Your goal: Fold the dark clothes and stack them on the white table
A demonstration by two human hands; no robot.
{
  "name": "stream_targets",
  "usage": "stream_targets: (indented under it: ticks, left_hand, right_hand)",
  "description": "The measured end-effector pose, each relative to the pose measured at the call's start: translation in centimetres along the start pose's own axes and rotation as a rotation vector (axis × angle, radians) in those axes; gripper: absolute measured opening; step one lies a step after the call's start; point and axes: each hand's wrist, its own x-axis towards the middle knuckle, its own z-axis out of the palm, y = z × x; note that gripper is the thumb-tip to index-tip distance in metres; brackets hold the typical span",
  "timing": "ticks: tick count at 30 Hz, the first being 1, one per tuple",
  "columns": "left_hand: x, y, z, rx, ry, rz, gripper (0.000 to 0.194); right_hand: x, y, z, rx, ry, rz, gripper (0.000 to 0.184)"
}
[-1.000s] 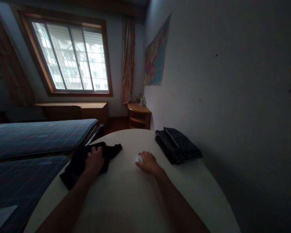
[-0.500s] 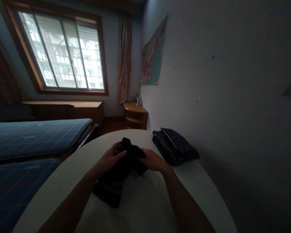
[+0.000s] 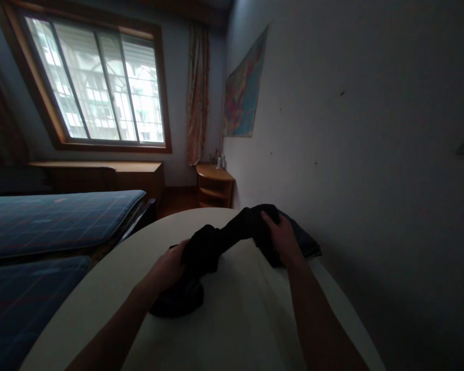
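A black garment is stretched between my two hands above the round white table. My left hand grips its left end, fingers partly hidden by the cloth. Beneath that hand, a loose part of the dark cloth hangs down to the tabletop. My right hand holds the other end, thumb on top, in front of a folded dark cloth stack. The raised garment and the right hand cover much of the stack. What kind of garment it is does not show in the dim light.
The round white table spans the foreground. Blue plaid mattresses lie to the left. A wall runs along the right, close to the stack. Beyond stand a corner shelf and a wooden desk under the window.
My right hand has moved right and up, pulling the garment out sideways until it partly covers the folded stack. My left hand has shifted slightly down and left, still on the cloth.
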Motion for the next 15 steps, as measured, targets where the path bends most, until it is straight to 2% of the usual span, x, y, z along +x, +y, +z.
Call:
stream_targets:
  ticks: [3, 5, 6, 8, 10, 11, 12, 13, 15]
  left_hand:
    - [0.4, 0.4, -2.2, -0.422, -0.006, -0.044, 0.057]
    - [0.3, 1.6, -3.3, -0.663, 0.061, -0.042, 0.054]
    - [0.1, 2.3, -3.7, -0.746, 0.103, -0.036, 0.054]
    - [-0.4, 3.8, -4.1, -0.856, 0.146, -0.034, 0.056]
    - [-0.9, 5.0, -4.0, -0.949, 0.158, -0.036, 0.06]
    - [-1.1, 5.5, -3.9, -0.998, 0.158, -0.03, 0.064]
    - [-1.3, 5.9, -3.8, -1.045, 0.15, -0.017, 0.068]
    - [-1.5, 6.2, -3.6, -1.085, 0.135, 0.003, 0.072]
    - [-1.7, 6.6, -3.3, -1.114, 0.08, 0.081, 0.081]
  right_hand:
    - [0.8, 1.6, -0.1, -0.207, 0.096, -0.073, 0.051]
    - [0.3, 1.5, 0.3, -0.268, 0.047, -0.136, 0.06]
    - [-0.2, 1.1, 0.6, -0.28, -0.044, -0.175, 0.062]
    - [-1.9, -0.3, 1.3, -0.281, -0.324, -0.263, 0.067]
    - [-4.0, -2.0, 2.3, -0.266, -0.624, -0.34, 0.084]
    - [-4.9, -2.7, 2.8, -0.256, -0.726, -0.369, 0.092]
    - [-5.6, -3.1, 3.4, -0.237, -0.791, -0.379, 0.092]
    - [-6.2, -3.4, 3.9, -0.226, -0.825, -0.377, 0.082]
    - [-6.5, -3.4, 4.7, -0.224, -0.811, -0.344, 0.048]
